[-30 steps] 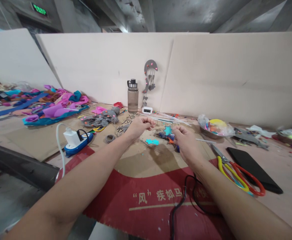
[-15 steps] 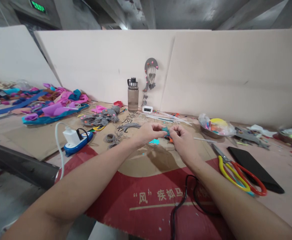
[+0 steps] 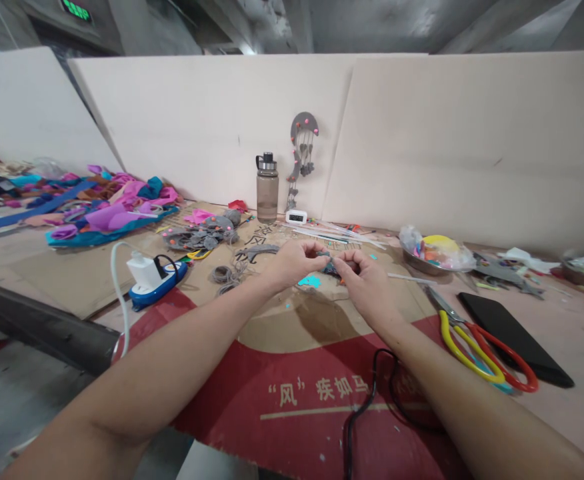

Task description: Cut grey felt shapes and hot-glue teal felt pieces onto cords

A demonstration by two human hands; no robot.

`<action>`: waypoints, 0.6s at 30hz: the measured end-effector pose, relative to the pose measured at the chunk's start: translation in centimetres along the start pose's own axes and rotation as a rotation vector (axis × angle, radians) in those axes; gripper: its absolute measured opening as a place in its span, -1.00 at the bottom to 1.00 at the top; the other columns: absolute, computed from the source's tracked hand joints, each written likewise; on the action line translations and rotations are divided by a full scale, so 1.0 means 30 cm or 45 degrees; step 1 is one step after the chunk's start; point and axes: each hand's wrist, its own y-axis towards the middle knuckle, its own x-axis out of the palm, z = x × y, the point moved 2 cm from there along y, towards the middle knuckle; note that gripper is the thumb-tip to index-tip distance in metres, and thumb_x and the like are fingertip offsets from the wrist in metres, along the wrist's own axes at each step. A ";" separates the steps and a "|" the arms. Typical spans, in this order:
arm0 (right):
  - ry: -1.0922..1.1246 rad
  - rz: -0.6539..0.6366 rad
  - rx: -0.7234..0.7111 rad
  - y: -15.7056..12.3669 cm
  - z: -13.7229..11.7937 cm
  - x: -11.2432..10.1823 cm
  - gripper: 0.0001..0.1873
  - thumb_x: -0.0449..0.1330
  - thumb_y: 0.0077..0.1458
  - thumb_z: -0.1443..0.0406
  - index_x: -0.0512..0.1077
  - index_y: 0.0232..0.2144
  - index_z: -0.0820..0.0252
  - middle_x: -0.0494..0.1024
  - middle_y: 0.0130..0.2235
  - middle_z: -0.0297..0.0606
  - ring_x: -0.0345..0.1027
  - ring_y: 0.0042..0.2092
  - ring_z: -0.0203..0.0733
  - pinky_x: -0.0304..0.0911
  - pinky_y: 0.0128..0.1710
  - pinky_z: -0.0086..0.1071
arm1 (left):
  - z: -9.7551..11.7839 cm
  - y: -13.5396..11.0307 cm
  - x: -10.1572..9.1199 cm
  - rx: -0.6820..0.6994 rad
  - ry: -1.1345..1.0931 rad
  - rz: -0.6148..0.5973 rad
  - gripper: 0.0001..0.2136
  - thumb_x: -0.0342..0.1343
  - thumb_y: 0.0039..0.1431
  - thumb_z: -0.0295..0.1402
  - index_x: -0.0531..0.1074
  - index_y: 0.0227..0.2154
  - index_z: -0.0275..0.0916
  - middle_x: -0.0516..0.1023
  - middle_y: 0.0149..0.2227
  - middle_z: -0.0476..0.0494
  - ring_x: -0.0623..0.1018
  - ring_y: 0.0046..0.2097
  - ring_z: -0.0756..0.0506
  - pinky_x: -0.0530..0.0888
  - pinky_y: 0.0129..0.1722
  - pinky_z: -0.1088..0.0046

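Note:
Over the middle of the cardboard, my left hand and my right hand almost meet, thumb and fingers of each pinched together. Between the fingertips shows a small dark grey-teal piece, too small and covered to name. I cannot make out exactly what each hand grips. A bright turquoise scrap lies on the cardboard just below my left fingers. Left of my hands are a grey felt crescent and loops of grey cord.
Yellow-and-red-handled scissors lie beside a black phone-like slab at right. A metal bowl holds coloured bits. A water bottle stands behind, near a hanging grey felt ornament. At left sit a power strip and felt scraps.
The teal piece that showed plainly between my fingertips now looks darker and more covered. My fingertips are closer together; both hands stay in nearly the same place.

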 end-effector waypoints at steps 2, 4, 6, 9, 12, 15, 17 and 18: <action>-0.009 -0.021 -0.028 0.002 0.004 -0.001 -0.76 0.15 0.03 0.13 0.42 -0.46 0.18 0.35 -0.52 -0.36 0.09 -0.48 -0.28 0.05 -0.43 -0.38 | 0.004 0.001 -0.007 0.030 0.095 0.013 -0.84 0.12 -0.02 -0.32 0.48 -0.44 -0.32 0.35 -0.55 0.05 0.27 -0.49 0.08 0.19 -0.48 0.54; -0.017 -0.028 -0.051 0.004 0.005 -0.001 -0.77 0.15 0.04 0.15 0.46 -0.44 0.19 0.38 -0.51 -0.34 0.11 -0.47 -0.28 0.06 -0.43 -0.37 | 0.005 0.003 -0.011 0.043 0.153 0.018 -0.84 0.10 -0.03 -0.32 0.48 -0.45 -0.32 0.34 -0.56 0.06 0.26 -0.50 0.07 0.18 -0.49 0.54; -0.032 -0.023 -0.071 0.005 0.005 -0.002 -0.78 0.15 0.04 0.16 0.49 -0.42 0.20 0.41 -0.49 -0.33 0.12 -0.46 -0.27 0.07 -0.41 -0.36 | 0.006 0.004 -0.013 0.040 0.191 0.024 -0.84 0.08 -0.04 -0.32 0.47 -0.47 -0.31 0.34 -0.57 0.06 0.26 -0.50 0.07 0.18 -0.49 0.53; -0.063 -0.022 -0.084 0.007 0.012 -0.003 -0.76 0.15 0.07 0.16 0.50 -0.39 0.20 0.45 -0.47 -0.31 0.15 -0.44 -0.26 0.08 -0.39 -0.34 | 0.009 0.005 -0.014 0.052 0.242 0.023 -0.85 0.08 -0.05 -0.32 0.45 -0.50 -0.30 0.34 -0.59 0.06 0.25 -0.51 0.07 0.17 -0.49 0.53; -0.099 -0.030 -0.103 0.009 0.023 -0.004 -0.76 0.13 0.09 0.16 0.49 -0.40 0.21 0.46 -0.45 -0.29 0.18 -0.42 -0.25 0.08 -0.36 -0.34 | 0.009 0.006 -0.013 0.048 0.250 0.006 -0.86 0.07 -0.05 -0.33 0.44 -0.51 -0.30 0.33 -0.59 0.07 0.25 -0.51 0.07 0.17 -0.50 0.53; -0.136 -0.034 -0.113 0.009 0.026 -0.005 -0.76 0.12 0.11 0.16 0.46 -0.42 0.20 0.43 -0.47 -0.30 0.17 -0.42 -0.25 0.07 -0.37 -0.34 | 0.008 0.006 -0.010 0.032 0.202 -0.019 -0.87 0.07 -0.06 -0.34 0.44 -0.50 -0.30 0.32 -0.60 0.08 0.26 -0.51 0.07 0.18 -0.50 0.54; -0.145 -0.031 -0.106 0.008 0.022 -0.005 -0.77 0.12 0.10 0.16 0.43 -0.44 0.18 0.39 -0.50 -0.32 0.15 -0.43 -0.25 0.06 -0.38 -0.35 | 0.007 0.006 -0.007 0.025 0.145 -0.055 -0.87 0.08 -0.04 -0.34 0.44 -0.48 -0.30 0.34 -0.59 0.07 0.28 -0.51 0.07 0.18 -0.50 0.54; -0.142 -0.029 -0.101 0.008 0.019 -0.004 -0.78 0.11 0.09 0.16 0.41 -0.46 0.17 0.37 -0.51 -0.34 0.14 -0.44 -0.25 0.06 -0.39 -0.35 | 0.006 0.006 -0.007 0.017 0.120 -0.074 -0.87 0.08 -0.03 -0.33 0.44 -0.47 -0.30 0.35 -0.58 0.07 0.29 -0.51 0.07 0.19 -0.50 0.54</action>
